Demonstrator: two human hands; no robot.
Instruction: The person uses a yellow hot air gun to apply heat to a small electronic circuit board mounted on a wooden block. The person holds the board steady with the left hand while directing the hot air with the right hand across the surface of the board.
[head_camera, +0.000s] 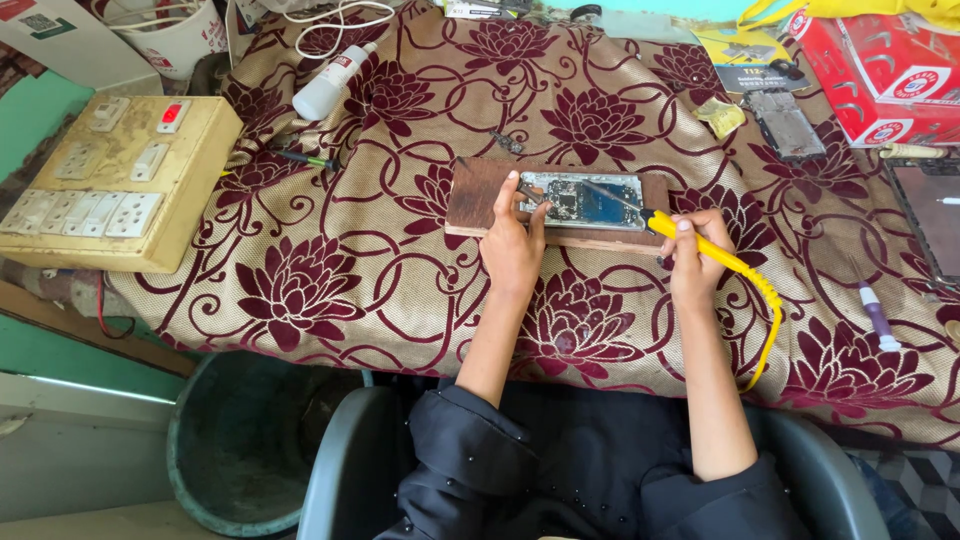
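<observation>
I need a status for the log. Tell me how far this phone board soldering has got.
Done: the phone lies opened, board exposed, on the wooden block. In hand: the right hand holds the yellow soldering iron with its tip over the board, while the left hand steadies the phone's left edge with a small tool. Left: the phone has no cover on; whether any joint is finished is too small to tell.

- A small electronics repair workshop.
- An opened phone lies on a wooden block mid-desk, with a yellow soldering iron beside it.
- A switchboard sits at nine o'clock; a dismantled phone part lies at two o'clock.
</observation>
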